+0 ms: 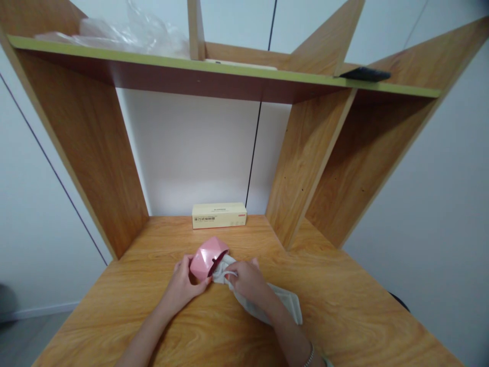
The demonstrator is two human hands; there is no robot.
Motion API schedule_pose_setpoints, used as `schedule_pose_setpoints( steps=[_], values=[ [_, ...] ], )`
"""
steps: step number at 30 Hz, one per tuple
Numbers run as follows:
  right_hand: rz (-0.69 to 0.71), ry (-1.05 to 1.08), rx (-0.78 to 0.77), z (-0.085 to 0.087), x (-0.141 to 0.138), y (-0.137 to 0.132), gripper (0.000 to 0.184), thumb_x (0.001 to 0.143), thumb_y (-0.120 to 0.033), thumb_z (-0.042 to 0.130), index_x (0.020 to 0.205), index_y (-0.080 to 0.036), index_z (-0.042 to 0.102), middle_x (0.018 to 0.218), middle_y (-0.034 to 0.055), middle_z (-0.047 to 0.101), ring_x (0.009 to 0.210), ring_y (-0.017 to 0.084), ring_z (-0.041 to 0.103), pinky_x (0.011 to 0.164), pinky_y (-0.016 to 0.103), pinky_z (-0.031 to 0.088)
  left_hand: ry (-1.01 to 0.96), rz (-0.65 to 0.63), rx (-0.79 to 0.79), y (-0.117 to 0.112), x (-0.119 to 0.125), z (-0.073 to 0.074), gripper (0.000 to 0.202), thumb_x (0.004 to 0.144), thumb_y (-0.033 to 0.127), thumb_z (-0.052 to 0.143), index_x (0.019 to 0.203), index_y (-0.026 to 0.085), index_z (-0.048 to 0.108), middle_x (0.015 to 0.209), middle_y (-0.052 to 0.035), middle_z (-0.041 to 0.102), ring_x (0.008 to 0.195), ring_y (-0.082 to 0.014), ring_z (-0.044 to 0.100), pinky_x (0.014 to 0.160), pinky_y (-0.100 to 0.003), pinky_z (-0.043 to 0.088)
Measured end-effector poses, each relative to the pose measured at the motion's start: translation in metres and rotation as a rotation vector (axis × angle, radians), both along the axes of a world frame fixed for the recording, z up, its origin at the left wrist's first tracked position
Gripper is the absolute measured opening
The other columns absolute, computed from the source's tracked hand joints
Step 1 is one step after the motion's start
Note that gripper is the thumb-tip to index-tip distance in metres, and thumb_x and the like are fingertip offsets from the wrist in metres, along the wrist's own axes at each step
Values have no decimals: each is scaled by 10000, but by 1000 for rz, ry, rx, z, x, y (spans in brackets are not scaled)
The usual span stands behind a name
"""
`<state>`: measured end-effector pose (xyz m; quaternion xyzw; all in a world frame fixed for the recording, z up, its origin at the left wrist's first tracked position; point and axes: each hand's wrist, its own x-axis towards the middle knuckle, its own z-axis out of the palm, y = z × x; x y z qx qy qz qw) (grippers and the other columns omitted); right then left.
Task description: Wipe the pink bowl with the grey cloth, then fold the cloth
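My left hand (185, 283) is wrapped round a glossy pink faceted bowl (207, 256), thumb near its rim. The bowl lies tilted on its side, its dark opening turned toward my right hand (247, 281). That hand grips a pale whitish cloth (289, 302) close to the bowl. One end of the cloth is bunched at the bowl's mouth; how far it reaches inside is hidden. The rest trails under my right forearm onto the desk. My right fingertips are partly covered by the hand and cloth.
A cream cling-film box (219, 216) stands at the back of the wooden desk (214, 331). Upright wooden panels (311, 163) rise behind and to the right. Crumpled clear plastic (133, 35) and a dark flat object (365, 74) lie on the upper shelf.
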<state>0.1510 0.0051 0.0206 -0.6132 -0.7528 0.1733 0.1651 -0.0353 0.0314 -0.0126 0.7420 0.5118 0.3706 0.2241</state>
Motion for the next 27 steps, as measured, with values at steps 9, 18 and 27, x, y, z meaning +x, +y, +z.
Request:
schedule_pose_setpoints(
  steps=[9,18,27],
  values=[
    [-312,351,187,17,47,9,285,795,-288,419,853,-185,678,892,50,690,819,203,602,732,276,388,11,63,12,-3,5,3,447,618,414,600,959,153,473,920,-108,596,900,-287,556,726,-409,459],
    [-204,249,360,42,-10,20,251,829,-241,433,961,-242,647,976,11,668,875,167,577,823,290,305,37,10,172,-1,3,-3,498,650,379,576,1071,148,443,1102,-145,550,1023,-300,516,831,-437,423],
    [75,-24,398,46,-45,1,228,839,-172,453,952,-274,623,942,-7,660,877,157,541,754,304,222,41,48,237,4,-1,-3,540,645,455,603,1084,166,477,1043,-111,563,975,-283,516,839,-432,407]
  ],
)
